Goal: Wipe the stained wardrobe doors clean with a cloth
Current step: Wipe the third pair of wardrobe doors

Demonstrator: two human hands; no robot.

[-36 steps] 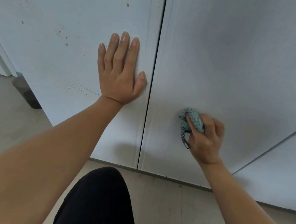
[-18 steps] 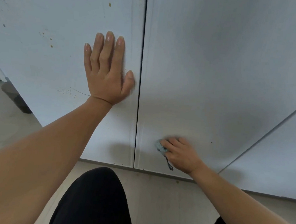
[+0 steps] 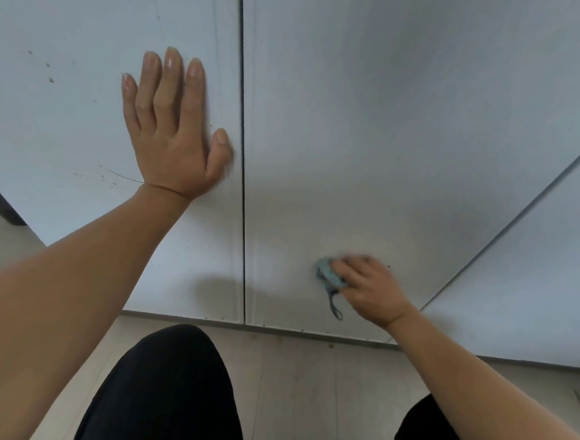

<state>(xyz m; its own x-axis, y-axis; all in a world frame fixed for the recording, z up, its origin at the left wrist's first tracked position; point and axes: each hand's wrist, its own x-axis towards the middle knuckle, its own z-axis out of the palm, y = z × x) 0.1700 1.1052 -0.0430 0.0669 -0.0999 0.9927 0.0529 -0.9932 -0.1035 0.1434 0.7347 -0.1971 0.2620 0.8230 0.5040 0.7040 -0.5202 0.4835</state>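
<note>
Your left hand (image 3: 174,132) flat, fingers straight, pressed on left wardrobe door (image 3: 84,102), centre-left of frame. Your right hand (image 3: 369,290) curled round bunched blue cloth (image 3: 329,276), pressing it low on right wardrobe door (image 3: 391,124). Brown specks (image 3: 51,79) upper left.

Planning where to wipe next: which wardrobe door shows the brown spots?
The left door, the one the flat left hand presses: brown spots dot it left of that hand. The right hand holds the cloth on the neighbouring door.
</note>
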